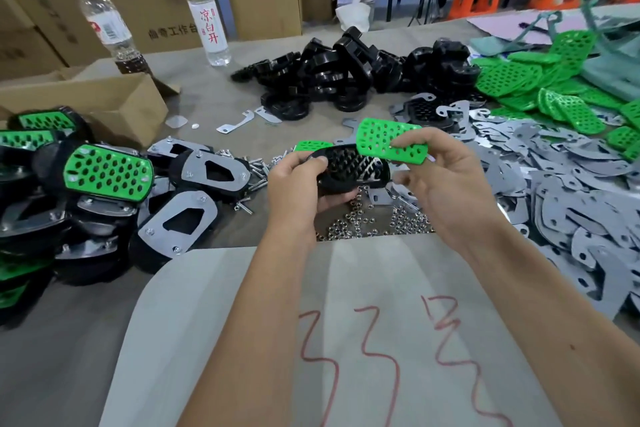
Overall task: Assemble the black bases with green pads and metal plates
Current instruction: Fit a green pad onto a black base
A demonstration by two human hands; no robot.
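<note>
We work at a grey surface [207, 107] that carries the stock, so we start with the piles. Finished units [109, 173], black with green tops, are stacked at the left edge. A heap of loose black bases [332, 73] lies at the far centre. Spare green pads [540, 80] spread at the far right, and grey metal plates [571, 191] cover the right side. Small nuts [367, 222] are scattered just below the hands, on the surface beside a white sheet [214, 305].

We hold the black base [349, 168] in the left hand [298, 184]. This grip is closed around the base's left end, thumb on top and fingers curled beneath. The studded face of the base points upward and its long axis runs left to right.

We hold the green pad [381, 140] in the right hand [446, 177]. This grip pinches the pad's right end between thumb and fingertips. The pad sits just above and to the right of the base, overlapping its far edge in this view. We cannot tell whether the two touch.

The pad's long axis lies almost parallel to the base's. We judge that the next move lowers the pad down and to the left, so that its holes meet the studs. The right hand must carry the pad; the left only steadies the base.
</note>
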